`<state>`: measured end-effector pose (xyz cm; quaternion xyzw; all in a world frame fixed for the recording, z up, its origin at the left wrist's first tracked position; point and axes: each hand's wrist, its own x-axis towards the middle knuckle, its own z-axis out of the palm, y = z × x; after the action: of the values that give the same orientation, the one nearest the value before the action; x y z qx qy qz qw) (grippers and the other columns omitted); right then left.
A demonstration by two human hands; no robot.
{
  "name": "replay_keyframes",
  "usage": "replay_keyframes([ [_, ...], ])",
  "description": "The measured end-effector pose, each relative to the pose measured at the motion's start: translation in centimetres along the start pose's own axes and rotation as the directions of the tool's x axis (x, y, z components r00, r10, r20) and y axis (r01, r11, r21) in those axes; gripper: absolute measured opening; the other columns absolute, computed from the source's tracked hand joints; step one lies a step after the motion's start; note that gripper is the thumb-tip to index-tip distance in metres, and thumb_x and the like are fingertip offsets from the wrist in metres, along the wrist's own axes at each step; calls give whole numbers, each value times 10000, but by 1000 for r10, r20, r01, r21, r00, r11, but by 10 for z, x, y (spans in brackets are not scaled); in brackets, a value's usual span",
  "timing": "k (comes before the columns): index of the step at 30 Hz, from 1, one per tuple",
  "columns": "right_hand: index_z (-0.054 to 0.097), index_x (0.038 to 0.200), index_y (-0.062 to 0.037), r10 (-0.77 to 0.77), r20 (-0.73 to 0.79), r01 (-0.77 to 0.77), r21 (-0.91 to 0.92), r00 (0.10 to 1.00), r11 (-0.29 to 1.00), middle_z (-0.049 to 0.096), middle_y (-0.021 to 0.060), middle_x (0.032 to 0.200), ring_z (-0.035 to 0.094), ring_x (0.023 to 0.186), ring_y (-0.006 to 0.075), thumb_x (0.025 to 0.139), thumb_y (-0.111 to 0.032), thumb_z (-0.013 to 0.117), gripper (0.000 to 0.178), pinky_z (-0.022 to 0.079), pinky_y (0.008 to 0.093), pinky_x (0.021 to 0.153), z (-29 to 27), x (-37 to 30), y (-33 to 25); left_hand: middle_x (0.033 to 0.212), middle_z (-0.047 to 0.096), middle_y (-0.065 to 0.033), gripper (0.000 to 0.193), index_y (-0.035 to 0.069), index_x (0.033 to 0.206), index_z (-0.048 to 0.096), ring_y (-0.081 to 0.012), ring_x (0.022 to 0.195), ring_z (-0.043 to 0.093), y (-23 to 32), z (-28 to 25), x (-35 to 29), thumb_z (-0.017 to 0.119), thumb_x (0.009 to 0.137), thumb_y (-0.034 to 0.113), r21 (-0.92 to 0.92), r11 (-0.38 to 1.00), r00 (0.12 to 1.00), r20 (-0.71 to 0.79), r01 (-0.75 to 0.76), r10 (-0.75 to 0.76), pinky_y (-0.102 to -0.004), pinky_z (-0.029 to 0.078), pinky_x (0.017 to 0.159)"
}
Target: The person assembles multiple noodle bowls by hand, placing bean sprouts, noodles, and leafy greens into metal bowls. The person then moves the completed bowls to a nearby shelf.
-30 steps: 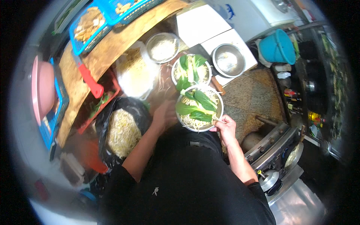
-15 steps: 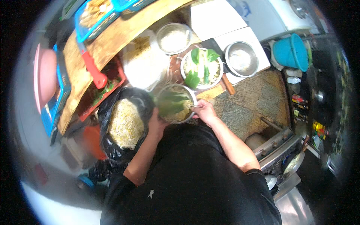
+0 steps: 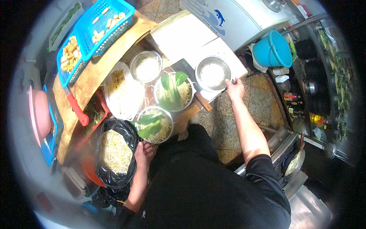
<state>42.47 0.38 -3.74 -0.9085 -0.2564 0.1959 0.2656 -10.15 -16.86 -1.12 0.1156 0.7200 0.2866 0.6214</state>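
Observation:
A steel bowl (image 3: 213, 73) with some pale bits inside sits on a white surface at the far right. My right hand (image 3: 236, 90) is at its right rim, fingers apart, one fingertip touching or nearly touching the metal. My left hand (image 3: 143, 152) is between a black plastic bag of bean sprouts (image 3: 115, 152) and a round container of noodles and leafy greens (image 3: 155, 126). Its fingers are loosely bent and apart, close to the container's lower rim; whether they touch it I cannot tell. A second container (image 3: 174, 91) with noodles and greens stands farther back.
Behind the containers are a clear bowl (image 3: 146, 66), a white tub of noodles (image 3: 122, 91) and a cleaver (image 3: 204, 101). Blue baskets (image 3: 85, 44) with tan pieces stand far left. A red-handled tool (image 3: 77, 108) lies near the red crate. A teal bucket (image 3: 272, 49) stands right.
My right hand has left the nearer noodle container and moved right and away to the steel bowl. My left hand has come off that container's side toward the bag. The view has shifted.

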Motion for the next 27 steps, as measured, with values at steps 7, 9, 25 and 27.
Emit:
replay_keyframes([
  [7,686,1298,-26,-106,99,116,-99,989,988,748,242,1142,714,1119,410,875,-177,679,449,545,491,998,-3,2,-6,1094,713,-40,444,81,1319,630,-158,904,689,-14,18,-25,569,1092,457,34,999,990,-135,-31,35,-327,571,720],
  [9,674,1301,-9,-260,4,258,-141,966,956,727,248,1165,695,1135,418,881,-182,685,455,535,495,1008,-5,0,-5,1083,715,-37,416,84,1291,643,-156,894,693,-18,23,-28,572,1094,444,34,999,988,-150,-31,36,-325,574,707],
  [25,587,1166,66,-333,297,-43,800,895,598,709,107,920,684,629,143,932,60,689,255,615,270,547,-90,-52,-107,951,741,-37,200,40,1068,705,-113,808,691,4,62,-82,647,1081,232,26,937,928,-126,-350,350,-259,553,697],
  [27,579,1178,71,-327,441,-190,791,836,581,693,95,904,688,626,145,928,59,686,273,625,273,540,-85,-99,-119,990,747,-52,175,26,1095,702,-126,873,703,22,77,-96,652,1072,192,61,893,894,-28,-446,448,-266,564,763],
])
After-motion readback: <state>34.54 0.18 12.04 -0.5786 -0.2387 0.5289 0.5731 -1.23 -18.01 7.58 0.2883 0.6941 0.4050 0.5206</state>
